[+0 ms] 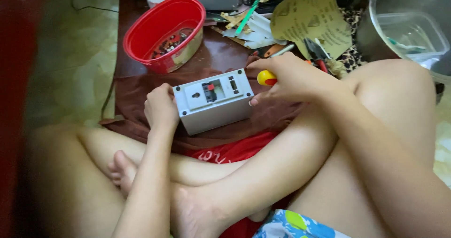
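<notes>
A person sits cross-legged on the floor with a small grey box [213,101] resting on a brown cloth [141,92], near its front edge. The left hand [160,107] is closed around the box's left end, steadying it. The right hand [293,80] is wrapped around a screwdriver with a yellow and red handle [266,78], just beside the box's right end. A red plastic tub [164,29] sits near the cloth's far edge.

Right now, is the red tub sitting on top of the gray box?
No, the red tub sits on the cloth behind the gray box, apart from it, while the left hand steadies the box.
</notes>
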